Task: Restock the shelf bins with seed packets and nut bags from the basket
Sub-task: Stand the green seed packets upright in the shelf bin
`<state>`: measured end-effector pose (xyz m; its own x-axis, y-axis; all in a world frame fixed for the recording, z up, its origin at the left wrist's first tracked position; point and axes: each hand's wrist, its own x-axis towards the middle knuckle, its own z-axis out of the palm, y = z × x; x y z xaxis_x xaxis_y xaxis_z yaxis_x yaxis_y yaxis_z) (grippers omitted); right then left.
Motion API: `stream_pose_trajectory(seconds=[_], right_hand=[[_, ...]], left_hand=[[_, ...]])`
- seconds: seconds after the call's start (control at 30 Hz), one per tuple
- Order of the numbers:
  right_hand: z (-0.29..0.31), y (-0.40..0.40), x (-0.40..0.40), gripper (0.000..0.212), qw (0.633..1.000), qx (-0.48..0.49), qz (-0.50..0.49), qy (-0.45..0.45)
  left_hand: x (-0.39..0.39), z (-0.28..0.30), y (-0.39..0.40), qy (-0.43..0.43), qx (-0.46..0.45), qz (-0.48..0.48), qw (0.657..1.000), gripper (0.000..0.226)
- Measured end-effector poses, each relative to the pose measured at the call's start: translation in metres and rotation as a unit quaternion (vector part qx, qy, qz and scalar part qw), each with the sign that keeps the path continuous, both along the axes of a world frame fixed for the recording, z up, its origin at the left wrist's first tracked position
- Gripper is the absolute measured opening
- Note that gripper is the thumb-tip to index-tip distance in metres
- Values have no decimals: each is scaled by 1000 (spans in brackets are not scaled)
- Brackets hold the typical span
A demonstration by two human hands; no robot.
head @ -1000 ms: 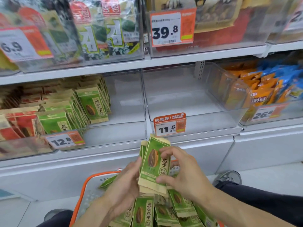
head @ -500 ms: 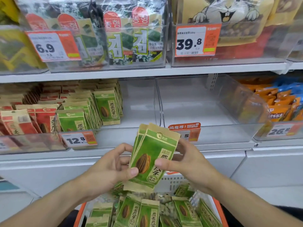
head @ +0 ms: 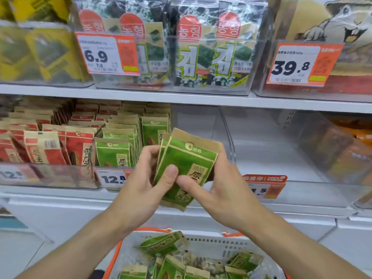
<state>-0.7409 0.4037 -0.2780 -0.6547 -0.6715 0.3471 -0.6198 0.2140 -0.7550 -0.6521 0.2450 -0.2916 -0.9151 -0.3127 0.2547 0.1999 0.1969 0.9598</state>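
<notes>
Head view: L hand [head: 138,184] & R hand [head: 219,190] grip clamped on green seed packets [head: 187,164]; above basket [head: 211,241].

Lower print of the held green packets [head: 186,168] covered by both thumbs; count of packets behind the front one unclear. Price tag [head: 263,187] on the empty bin half hidden behind the right hand [head: 219,190], only ".5" readable. Tag [head: 113,179] reading "12.8" clipped by the left hand [head: 145,186]. Basket [head: 203,241] cut off at the bottom edge. Far-right orange bags [head: 346,154] blurred, unreadable.
</notes>
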Motion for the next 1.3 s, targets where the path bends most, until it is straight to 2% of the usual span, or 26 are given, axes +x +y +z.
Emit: stream_pose_trajectory(seconds=[0.2, 0.27, 0.4, 0.53, 0.6, 0.67, 0.73, 0.8, 0.93, 1.07, 1.17, 1.3], right_hand=[[-4, -37, 3, 64, 995, 34, 91, 8], [-6, -45, 6, 65, 993, 43, 112, 1], [2, -48, 4, 67, 986, 48, 151, -57], [12, -44, -6, 68, 979, 38, 174, -99], [10, -43, -6, 63, 987, 14, 150, -64], [7, -43, -5, 55, 994, -26, 107, 17], [5, -43, -6, 50, 989, -84, 67, 103], [3, -42, -13, 52, 978, -134, 19, 161], [5, -42, -31, 51, 964, -129, -58, 224], [4, -60, -40, 51, 988, -43, -53, 138], [3, -89, -50, 50, 997, -10, -73, 32], [-10, -131, -74, 53, 993, 23, -99, -54]], left_hand=[[3, 6, -11, 60, 87, 23, 994, 31], [2, 7, -11, 79, 56, 68, 993, 26], [1, -1, -17, 90, -18, 163, 982, 32], [2, 1, -22, 114, -67, 181, 975, 33], [1, 4, -23, 128, -105, 186, 969, 33], [2, 8, -24, 137, -124, 173, 967, 37], [2, 9, -25, 133, -152, 169, 965, 48], [2, 6, -30, 113, -196, 201, 953, 51], [-1, -4, -51, 34, -335, 300, 893, 48], [-1, -16, -66, -108, -353, 322, 872, 67], [-1, -20, -68, -133, -362, 320, 866, 73], [-2, -21, -68, -141, -358, 315, 868, 75]])
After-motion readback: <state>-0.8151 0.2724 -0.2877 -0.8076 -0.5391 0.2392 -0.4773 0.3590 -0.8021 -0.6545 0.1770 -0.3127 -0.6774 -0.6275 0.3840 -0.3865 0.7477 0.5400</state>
